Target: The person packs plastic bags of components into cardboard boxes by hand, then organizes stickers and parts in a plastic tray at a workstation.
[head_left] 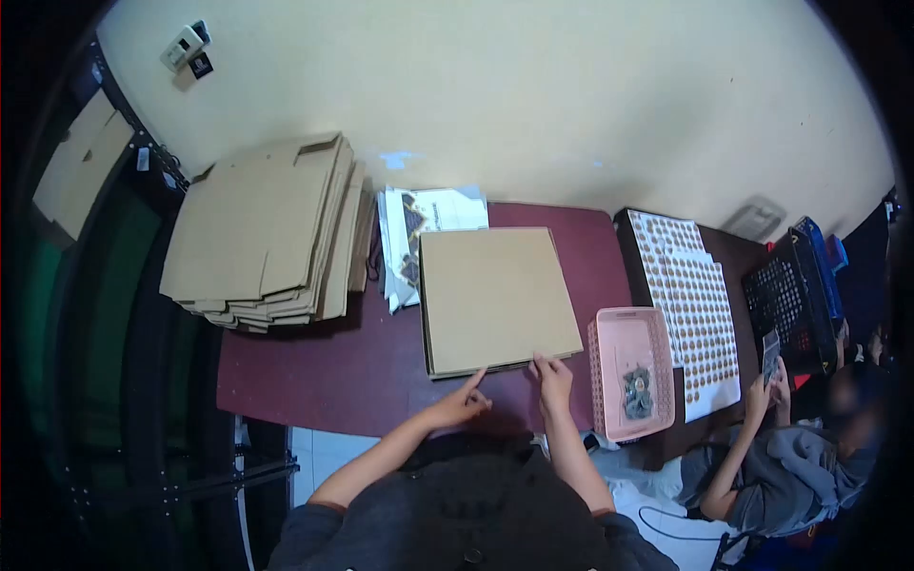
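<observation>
A flat square stack of brown cardboard point(495, 300) lies on the dark red table point(324, 385). At its front edge, right of the middle, my right hand point(552, 379) pinches the cardboard's rim between thumb and fingers. My left hand point(462, 402) is near the same edge further left, its index finger stretched out to the rim and its other fingers loosely curled, holding nothing. Behind the cardboard, partly covered by it, are printed sheets point(447, 207). Just right of the cardboard stands a pink basket point(630, 324) with small dark packets point(637, 394) inside.
A tall pile of folded cardboard boxes point(252, 228) stands at the left. Sheets of round stickers point(700, 324) lie at the right, near a black crate point(785, 295). At the lower right a seated person point(790, 471) holds a phone-like object point(770, 356).
</observation>
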A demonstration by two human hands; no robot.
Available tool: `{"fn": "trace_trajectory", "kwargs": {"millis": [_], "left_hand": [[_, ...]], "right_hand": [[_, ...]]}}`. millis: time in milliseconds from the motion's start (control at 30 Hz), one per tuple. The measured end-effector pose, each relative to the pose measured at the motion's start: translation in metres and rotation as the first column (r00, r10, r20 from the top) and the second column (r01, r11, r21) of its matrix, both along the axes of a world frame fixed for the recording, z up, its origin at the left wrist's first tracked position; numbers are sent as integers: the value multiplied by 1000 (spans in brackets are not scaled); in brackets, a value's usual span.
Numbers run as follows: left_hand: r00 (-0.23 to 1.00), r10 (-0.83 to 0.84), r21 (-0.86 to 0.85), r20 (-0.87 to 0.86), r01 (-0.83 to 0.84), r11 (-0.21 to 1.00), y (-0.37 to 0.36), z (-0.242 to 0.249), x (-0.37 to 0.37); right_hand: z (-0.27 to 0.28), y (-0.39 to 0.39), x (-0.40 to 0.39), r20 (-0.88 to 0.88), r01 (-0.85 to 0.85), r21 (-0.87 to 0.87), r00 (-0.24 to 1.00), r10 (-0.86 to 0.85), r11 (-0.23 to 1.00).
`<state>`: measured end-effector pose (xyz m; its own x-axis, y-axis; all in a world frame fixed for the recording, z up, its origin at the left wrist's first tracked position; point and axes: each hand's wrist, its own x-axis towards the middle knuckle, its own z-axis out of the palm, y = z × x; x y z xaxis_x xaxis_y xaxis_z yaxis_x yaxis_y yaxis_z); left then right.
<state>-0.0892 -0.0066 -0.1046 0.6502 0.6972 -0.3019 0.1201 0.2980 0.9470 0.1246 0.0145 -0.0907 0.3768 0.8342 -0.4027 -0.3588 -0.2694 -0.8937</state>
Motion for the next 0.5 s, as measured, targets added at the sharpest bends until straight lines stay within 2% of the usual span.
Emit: {"fn": "trace_trajectory", "kwargs": {"millis": [100, 200, 333, 400, 467, 500], "left_hand": [[993, 35, -44, 113, -30, 999, 4, 15, 0], [999, -2, -63, 47, 5, 998, 10, 17, -3], [1000, -13, -108, 22, 15, 994, 10, 20, -3], [999, 1, -152, 52, 7, 988, 6, 9, -2], [999, -2, -93, 41, 6, 996, 5, 7, -3], [1000, -19, -135, 22, 21, 991, 6, 11, -4]], "right_hand": [[3, 2, 2, 46, -16, 14, 999, 15, 1000], [-2, 2, 5, 51, -49, -48, 997, 52, 998], [-1, 5, -3, 31, -35, -30, 999, 36, 999], [0, 2, -6, 270, -38, -113, 960, 68, 993], [1, -1, -5, 280, -44, -125, 957, 78, 991], [2, 1, -6, 285, -54, -125, 955, 88, 991]]}}
